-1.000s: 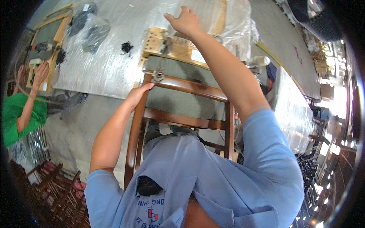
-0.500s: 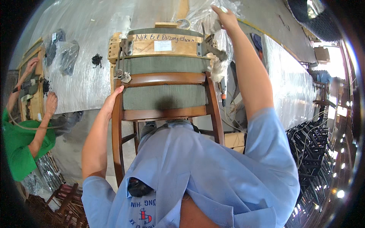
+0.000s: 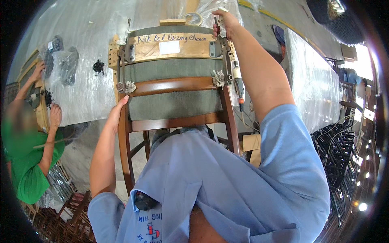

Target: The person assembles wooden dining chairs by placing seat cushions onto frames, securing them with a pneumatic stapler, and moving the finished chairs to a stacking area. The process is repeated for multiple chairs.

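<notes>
Chair: I see the dark brown wooden chair (image 3: 174, 86) with its back lying against a grey-green padded fixture (image 3: 174, 69), directly in front of the wearer's torso.
Left hand: I find the left hand (image 3: 118, 110) at the chair's left post, thumb resting near the top corner; the other fingers are hidden, so I cannot tell how they close.
Right hand: I see the right hand (image 3: 227, 24) at the far right corner, fingers curled around the upper lever of the right clamp (image 3: 225, 60).
Clamp tips: I note the right clamp's wrapped tip at the right end of the top rail, and the left clamp (image 3: 118, 67) reaching to its left end.
Fixture bar: I see a pale wooden bar (image 3: 150, 47) bearing handwriting and a white label (image 3: 169, 47).
Beyond the bar: I make out a tape roll (image 3: 193, 19) beside a small wooden block (image 3: 172, 22).
Right side: I see a power driver (image 3: 238, 83) beside the chair.
Far left: I see a co-worker in green (image 3: 30, 174).
</notes>
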`<state>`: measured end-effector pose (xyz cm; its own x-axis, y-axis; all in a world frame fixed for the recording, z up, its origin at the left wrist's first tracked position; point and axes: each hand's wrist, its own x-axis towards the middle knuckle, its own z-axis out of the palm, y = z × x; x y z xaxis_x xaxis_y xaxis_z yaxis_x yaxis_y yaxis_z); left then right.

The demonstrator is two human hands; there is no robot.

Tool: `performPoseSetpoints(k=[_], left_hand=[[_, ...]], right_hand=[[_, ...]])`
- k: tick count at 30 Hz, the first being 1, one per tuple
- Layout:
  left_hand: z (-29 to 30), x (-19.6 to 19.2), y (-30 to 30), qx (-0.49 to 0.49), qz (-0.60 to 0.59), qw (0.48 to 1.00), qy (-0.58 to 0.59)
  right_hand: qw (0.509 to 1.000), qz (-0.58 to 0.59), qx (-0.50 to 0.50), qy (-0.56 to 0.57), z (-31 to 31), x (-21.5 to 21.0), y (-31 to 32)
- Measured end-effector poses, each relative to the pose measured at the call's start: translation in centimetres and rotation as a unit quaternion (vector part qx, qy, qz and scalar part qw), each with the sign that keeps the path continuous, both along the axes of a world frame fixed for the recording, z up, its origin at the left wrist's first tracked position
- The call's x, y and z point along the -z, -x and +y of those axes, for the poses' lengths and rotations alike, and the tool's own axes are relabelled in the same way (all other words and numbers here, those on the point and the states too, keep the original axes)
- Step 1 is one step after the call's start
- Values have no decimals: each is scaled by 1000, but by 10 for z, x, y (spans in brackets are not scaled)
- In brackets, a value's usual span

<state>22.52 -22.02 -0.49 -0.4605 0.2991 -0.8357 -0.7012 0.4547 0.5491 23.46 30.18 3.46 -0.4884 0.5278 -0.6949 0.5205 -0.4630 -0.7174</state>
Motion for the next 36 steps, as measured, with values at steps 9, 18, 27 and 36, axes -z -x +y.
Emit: performPoseSetpoints(k=[9, 18, 27, 36], left_hand=[[-12, 28, 3, 37, 145, 983, 108], [-29, 95, 123, -64, 499, 827, 251], [8, 118, 149, -27, 485, 816, 314], [-44, 132, 161, -364, 178, 887, -223]], right_hand=[[899, -176, -119, -382, -4, 4, 9], [878, -212, -181, -389, 6, 0, 14], [845, -234, -169, -451, 1, 0, 10], [879, -203, -166, -398, -13, -20, 11]])
